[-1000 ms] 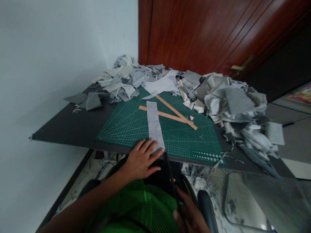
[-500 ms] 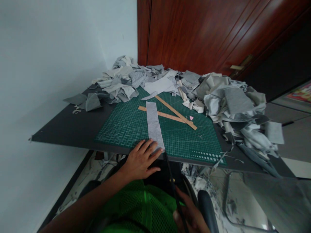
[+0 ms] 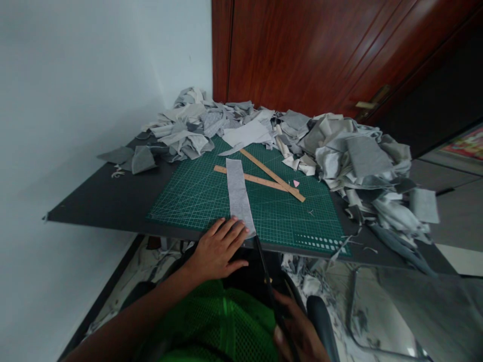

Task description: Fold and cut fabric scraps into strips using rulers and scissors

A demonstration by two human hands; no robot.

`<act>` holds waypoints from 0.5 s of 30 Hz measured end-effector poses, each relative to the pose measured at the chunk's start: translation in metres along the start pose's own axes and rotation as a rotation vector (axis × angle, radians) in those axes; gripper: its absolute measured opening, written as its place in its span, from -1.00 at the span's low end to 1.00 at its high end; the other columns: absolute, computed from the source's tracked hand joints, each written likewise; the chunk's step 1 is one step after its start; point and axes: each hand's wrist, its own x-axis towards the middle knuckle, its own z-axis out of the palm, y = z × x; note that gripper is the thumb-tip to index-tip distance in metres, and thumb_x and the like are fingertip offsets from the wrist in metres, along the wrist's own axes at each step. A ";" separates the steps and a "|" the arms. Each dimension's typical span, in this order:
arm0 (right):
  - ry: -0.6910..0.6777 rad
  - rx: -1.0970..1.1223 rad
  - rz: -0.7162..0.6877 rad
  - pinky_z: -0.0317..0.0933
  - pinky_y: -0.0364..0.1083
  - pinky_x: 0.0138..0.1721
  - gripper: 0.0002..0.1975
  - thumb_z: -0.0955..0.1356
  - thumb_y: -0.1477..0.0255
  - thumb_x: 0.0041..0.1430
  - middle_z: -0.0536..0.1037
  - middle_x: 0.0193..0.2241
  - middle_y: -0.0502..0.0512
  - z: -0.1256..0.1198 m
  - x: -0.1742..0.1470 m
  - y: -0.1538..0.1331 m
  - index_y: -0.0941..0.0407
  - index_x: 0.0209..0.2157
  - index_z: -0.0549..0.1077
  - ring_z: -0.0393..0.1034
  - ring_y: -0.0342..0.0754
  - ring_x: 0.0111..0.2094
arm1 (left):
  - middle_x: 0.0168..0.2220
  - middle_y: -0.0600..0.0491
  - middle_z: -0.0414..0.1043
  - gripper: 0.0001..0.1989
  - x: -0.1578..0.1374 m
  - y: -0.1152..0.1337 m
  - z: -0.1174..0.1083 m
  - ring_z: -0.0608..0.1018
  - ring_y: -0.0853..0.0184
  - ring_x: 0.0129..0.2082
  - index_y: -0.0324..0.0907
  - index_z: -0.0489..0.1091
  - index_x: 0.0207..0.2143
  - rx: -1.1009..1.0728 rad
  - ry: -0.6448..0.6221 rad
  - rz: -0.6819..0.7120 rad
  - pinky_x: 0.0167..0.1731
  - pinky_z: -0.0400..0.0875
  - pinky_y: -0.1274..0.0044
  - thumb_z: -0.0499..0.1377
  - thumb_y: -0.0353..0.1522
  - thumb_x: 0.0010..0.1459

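A narrow light-grey fabric strip (image 3: 238, 193) lies lengthwise on the green cutting mat (image 3: 196, 201), its near end at the table's front edge. My left hand (image 3: 222, 249) rests palm down on that near end, fingers stretched and thumb apart, holding nothing. Low at the right, my right hand (image 3: 298, 327) is closed around long dark scissors (image 3: 264, 264). The tip of the scissors meets the strip's near right corner. Their handles are mostly hidden by the fingers and shade. Two wooden rulers (image 3: 264, 168) lie crossed on the mat, one partly under the strip.
Heaps of grey and cream fabric scraps (image 3: 192, 123) line the back, with a larger pile (image 3: 354, 146) at the right. A small pink piece (image 3: 296, 183) and loose threads lie on the mat. Chair armrests (image 3: 320, 322) flank me, and scraps litter the floor.
My right hand and the scissors' handle end have shifted slightly right. My left hand stays almost in place, its index finger drawn closer to the others.
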 end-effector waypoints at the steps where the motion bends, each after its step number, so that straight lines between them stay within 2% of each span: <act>1: 0.005 -0.002 0.001 0.43 0.02 -0.46 -0.19 0.44 -0.20 0.03 0.47 -0.57 0.01 -0.001 -0.002 -0.004 -0.08 0.23 0.41 0.43 0.03 -0.58 | 0.31 -0.15 0.35 -0.27 0.000 0.000 0.000 0.31 -0.03 0.33 -0.24 0.35 0.28 -0.001 0.002 0.003 0.32 0.09 0.14 0.05 0.12 0.34; 9: 0.045 -0.020 0.028 0.46 -0.06 -0.36 -0.26 0.41 -0.17 0.12 0.53 -0.50 0.03 0.002 -0.007 -0.034 -0.05 0.21 0.42 0.52 0.00 -0.47 | 0.28 -0.12 0.37 -0.31 0.001 0.000 -0.002 0.30 -0.05 0.33 -0.12 0.37 0.27 0.008 -0.006 0.006 0.31 0.09 0.12 0.09 0.13 0.31; 15: -0.004 -0.011 0.012 0.44 -0.02 -0.45 -0.27 0.38 -0.17 0.16 0.54 -0.50 0.07 0.005 -0.003 -0.036 -0.06 0.24 0.40 0.52 0.06 -0.49 | 0.28 -0.14 0.37 -0.32 0.001 0.000 -0.002 0.30 -0.05 0.33 -0.12 0.38 0.26 0.012 0.003 0.012 0.32 0.08 0.12 0.09 0.12 0.31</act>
